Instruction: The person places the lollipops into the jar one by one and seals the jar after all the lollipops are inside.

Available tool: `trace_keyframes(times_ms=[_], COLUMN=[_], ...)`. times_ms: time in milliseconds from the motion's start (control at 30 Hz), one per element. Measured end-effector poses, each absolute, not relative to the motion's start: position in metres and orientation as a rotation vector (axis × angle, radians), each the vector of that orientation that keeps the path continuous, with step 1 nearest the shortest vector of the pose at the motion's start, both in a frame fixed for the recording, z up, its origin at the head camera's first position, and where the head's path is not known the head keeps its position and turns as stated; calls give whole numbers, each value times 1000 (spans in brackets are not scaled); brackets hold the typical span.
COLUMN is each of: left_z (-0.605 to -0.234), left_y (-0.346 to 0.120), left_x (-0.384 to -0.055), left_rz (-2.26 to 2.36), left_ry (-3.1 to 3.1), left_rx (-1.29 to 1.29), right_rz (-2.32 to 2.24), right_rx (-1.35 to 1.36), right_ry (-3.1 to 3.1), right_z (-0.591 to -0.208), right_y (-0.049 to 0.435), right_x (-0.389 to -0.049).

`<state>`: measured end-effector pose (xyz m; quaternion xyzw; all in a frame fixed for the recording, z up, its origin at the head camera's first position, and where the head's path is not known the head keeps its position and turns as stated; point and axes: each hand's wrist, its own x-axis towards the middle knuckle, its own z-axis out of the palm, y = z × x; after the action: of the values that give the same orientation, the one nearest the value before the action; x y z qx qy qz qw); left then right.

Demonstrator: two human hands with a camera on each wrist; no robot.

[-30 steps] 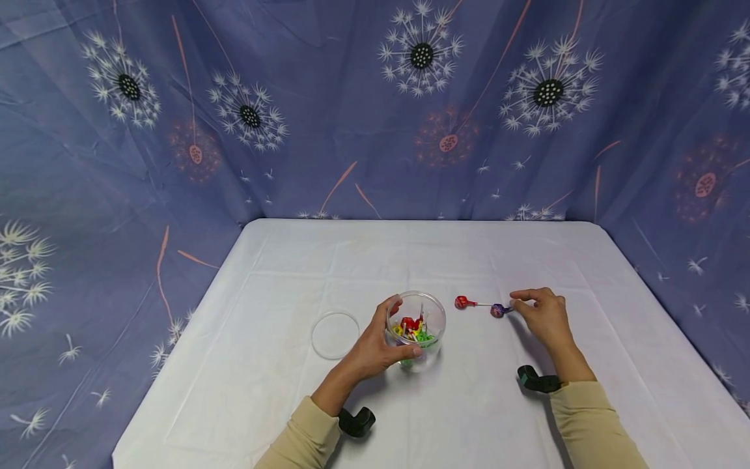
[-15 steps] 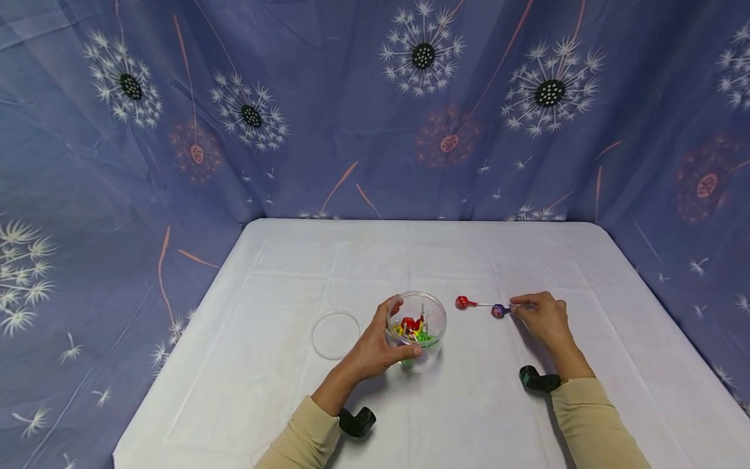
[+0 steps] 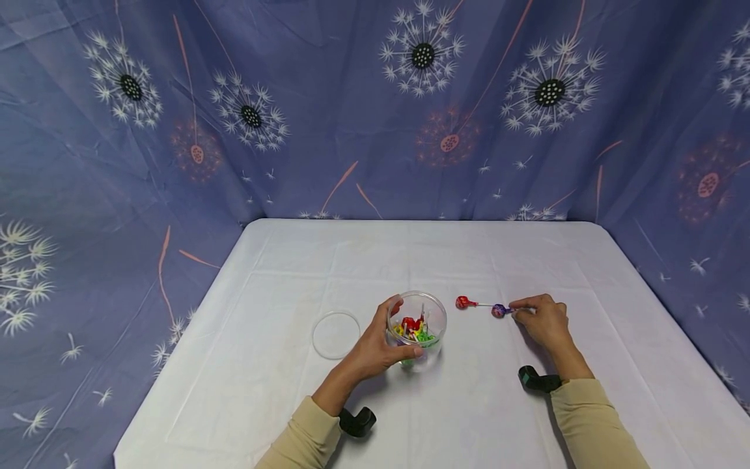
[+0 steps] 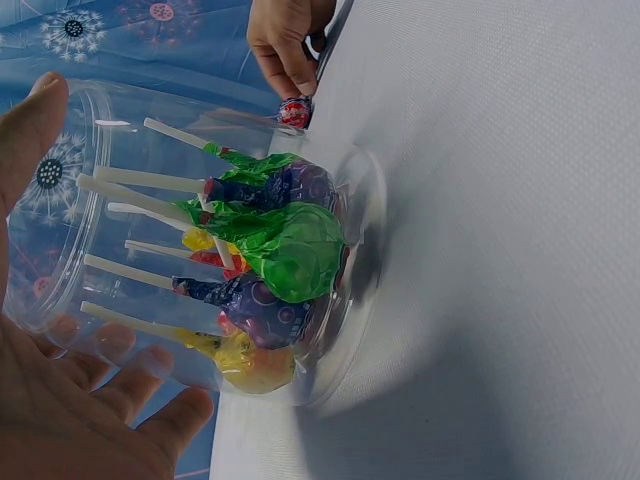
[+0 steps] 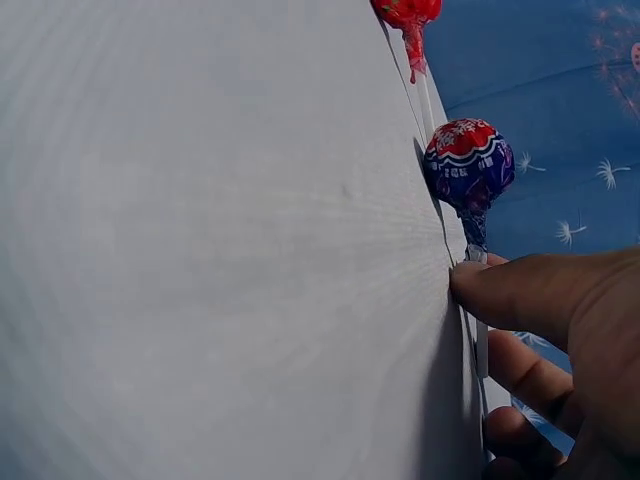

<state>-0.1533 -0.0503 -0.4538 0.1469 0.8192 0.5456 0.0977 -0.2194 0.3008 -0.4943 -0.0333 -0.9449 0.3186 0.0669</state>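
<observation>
My left hand (image 3: 375, 345) grips a clear plastic jar (image 3: 430, 355) around its side, near the rim. Inside are several lollipops in green, purple, yellow and red wrappers; in the left wrist view a green lollipop (image 4: 290, 250) lies against the near wall, white sticks toward the mouth. To the right, my right hand (image 3: 545, 322) pinches the white stick of a purple lollipop (image 5: 470, 170) between thumb and forefinger, just below its wrapper. That lollipop lies on the table. A red lollipop (image 3: 462, 302) lies just left of it, its stick reaching the purple head.
A clear round lid or ring (image 3: 336, 311) lies on the white-covered table (image 3: 281, 260), left of the jar. Blue curtains with dandelion prints (image 3: 351, 117) stand along the back and sides. A black wrist camera (image 3: 357, 422) is strapped to each forearm.
My right hand has lowered slightly, its thumb and forefinger coming onto the purple lollipop's stick. The left hand and the jar have stayed in place.
</observation>
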Motion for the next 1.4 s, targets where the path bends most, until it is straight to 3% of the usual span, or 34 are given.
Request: trace_keyframes(times_ms=[467, 1400], left_z=[-454, -454], left_y=[-51, -50], left_x=[-153, -152], left_rz=[1616, 1634], left_ry=[2428, 2411], left_rx=[438, 436], right_rz=[953, 1247], right_rx=[-54, 45], right_ry=[-2811, -2595], right_z=[-494, -444], right_y=[300, 250], right_x=[-215, -190])
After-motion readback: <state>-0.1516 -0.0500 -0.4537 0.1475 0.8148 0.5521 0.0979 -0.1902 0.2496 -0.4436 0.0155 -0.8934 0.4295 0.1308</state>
